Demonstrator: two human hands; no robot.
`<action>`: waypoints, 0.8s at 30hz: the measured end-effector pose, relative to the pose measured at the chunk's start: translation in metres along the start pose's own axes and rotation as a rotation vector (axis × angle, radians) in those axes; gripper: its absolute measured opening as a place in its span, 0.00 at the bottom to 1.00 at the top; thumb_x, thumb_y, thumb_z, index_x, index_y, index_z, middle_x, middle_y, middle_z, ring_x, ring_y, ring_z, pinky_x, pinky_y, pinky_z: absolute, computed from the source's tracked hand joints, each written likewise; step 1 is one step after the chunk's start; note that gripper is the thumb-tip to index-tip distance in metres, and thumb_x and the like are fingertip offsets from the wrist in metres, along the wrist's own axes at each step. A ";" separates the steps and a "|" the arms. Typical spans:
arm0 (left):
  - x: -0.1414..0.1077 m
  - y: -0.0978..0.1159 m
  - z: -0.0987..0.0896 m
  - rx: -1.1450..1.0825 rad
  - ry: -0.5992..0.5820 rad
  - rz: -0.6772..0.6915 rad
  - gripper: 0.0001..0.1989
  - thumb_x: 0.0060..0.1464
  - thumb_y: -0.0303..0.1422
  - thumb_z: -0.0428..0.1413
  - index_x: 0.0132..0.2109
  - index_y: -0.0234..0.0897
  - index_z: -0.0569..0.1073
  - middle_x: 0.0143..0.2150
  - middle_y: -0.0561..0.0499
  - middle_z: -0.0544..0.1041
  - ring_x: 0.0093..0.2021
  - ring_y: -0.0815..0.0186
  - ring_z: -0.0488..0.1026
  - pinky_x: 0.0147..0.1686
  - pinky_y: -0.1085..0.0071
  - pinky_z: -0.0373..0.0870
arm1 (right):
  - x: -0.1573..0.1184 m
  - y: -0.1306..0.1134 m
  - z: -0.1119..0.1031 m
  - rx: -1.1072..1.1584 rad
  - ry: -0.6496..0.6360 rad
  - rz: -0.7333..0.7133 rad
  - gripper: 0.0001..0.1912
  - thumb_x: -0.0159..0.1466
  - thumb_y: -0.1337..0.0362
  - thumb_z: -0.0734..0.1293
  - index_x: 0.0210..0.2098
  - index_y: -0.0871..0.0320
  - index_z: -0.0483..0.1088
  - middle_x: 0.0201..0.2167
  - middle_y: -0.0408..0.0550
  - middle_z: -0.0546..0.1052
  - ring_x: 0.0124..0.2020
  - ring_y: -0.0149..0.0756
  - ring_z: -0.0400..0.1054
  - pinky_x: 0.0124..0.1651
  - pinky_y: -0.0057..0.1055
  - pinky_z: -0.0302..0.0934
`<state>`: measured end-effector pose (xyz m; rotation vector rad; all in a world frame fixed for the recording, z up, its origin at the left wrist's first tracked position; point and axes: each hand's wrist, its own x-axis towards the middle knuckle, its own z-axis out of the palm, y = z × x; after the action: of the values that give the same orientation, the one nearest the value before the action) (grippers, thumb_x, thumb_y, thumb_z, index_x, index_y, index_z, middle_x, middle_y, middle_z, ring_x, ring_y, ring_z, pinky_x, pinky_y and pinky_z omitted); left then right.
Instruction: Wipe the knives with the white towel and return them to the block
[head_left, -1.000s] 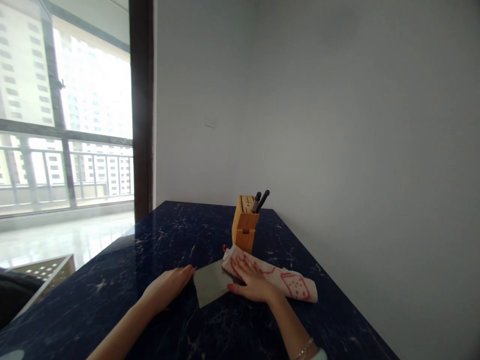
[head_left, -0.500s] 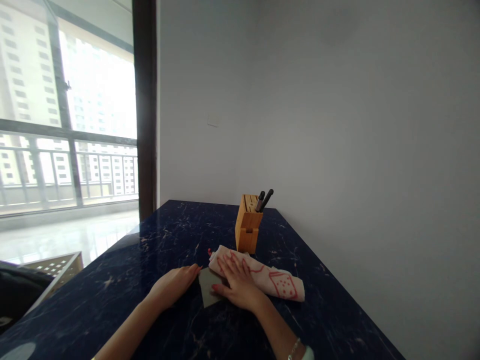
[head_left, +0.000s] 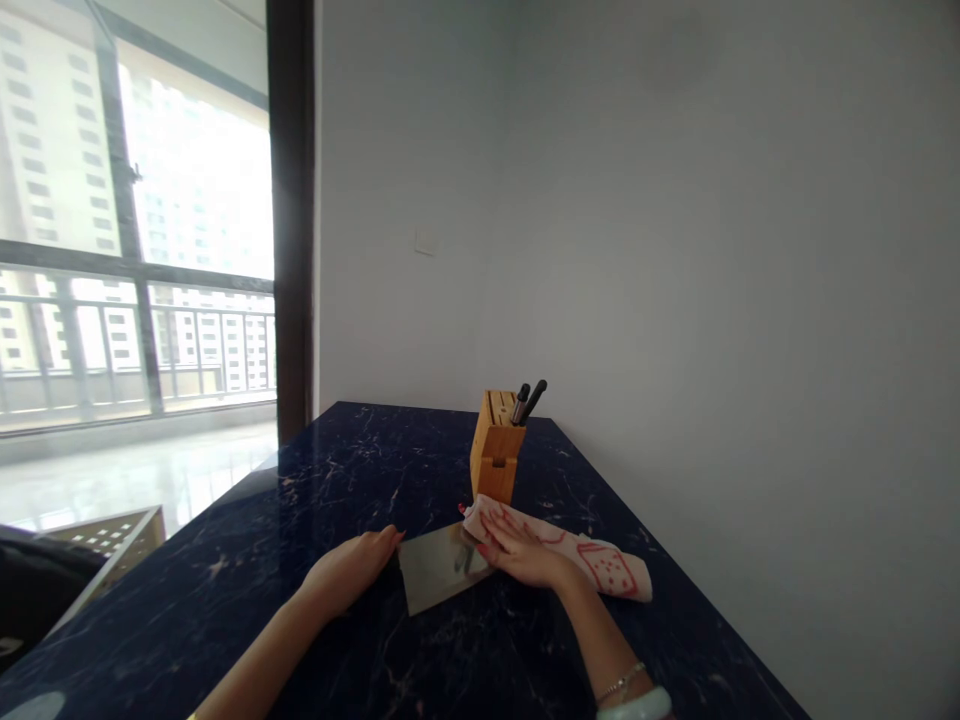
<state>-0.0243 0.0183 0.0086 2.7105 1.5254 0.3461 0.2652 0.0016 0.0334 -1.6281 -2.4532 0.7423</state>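
A flat, shiny metal blade (head_left: 439,572) lies on the dark blue marbled table, its left edge beside the fingertips of my left hand (head_left: 351,570). The left fingers are pressed together at that edge; any handle is hidden. My right hand (head_left: 525,553) lies with spread fingers on a folded white cloth with red drawings (head_left: 611,570), over the blade's right end. The thumb of that hand rests near the blade's surface. A small red thing (head_left: 462,509) shows at the cloth's left end.
Behind the cloth stands a wooden knife block (head_left: 496,450) holding dark-handled tools (head_left: 531,401). The table (head_left: 375,460) meets a grey wall at the right. A perforated crate (head_left: 127,550) with dark fabric is at the lower left, below a large window.
My right hand and the cloth have moved right, uncovering more of the blade. My left hand has stayed nearly still.
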 end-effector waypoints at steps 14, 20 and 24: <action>0.000 0.001 0.001 0.057 0.024 0.011 0.17 0.58 0.32 0.36 0.42 0.34 0.69 0.30 0.47 0.74 0.32 0.66 0.73 0.35 0.71 0.67 | -0.033 -0.024 -0.011 0.042 -0.290 -0.311 0.32 0.58 0.48 0.59 0.58 0.55 0.52 0.61 0.43 0.50 0.62 0.34 0.38 0.61 0.29 0.30; 0.001 -0.003 0.005 0.124 0.025 0.083 0.16 0.56 0.25 0.37 0.43 0.33 0.68 0.31 0.48 0.73 0.32 0.67 0.73 0.36 0.72 0.66 | -0.025 -0.060 0.015 -0.054 -0.253 -0.420 0.37 0.56 0.44 0.59 0.60 0.52 0.46 0.62 0.44 0.43 0.62 0.41 0.28 0.61 0.39 0.26; 0.000 -0.004 0.005 0.186 0.029 0.140 0.16 0.54 0.21 0.39 0.44 0.33 0.68 0.36 0.46 0.73 0.34 0.67 0.72 0.37 0.72 0.66 | -0.021 -0.064 0.025 -0.057 -0.216 -0.403 0.37 0.56 0.42 0.58 0.60 0.49 0.44 0.63 0.42 0.41 0.62 0.42 0.25 0.61 0.42 0.26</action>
<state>-0.0272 0.0207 0.0029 2.9766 1.4466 0.2582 0.2118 -0.0453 0.0439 -1.0548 -2.8456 0.8226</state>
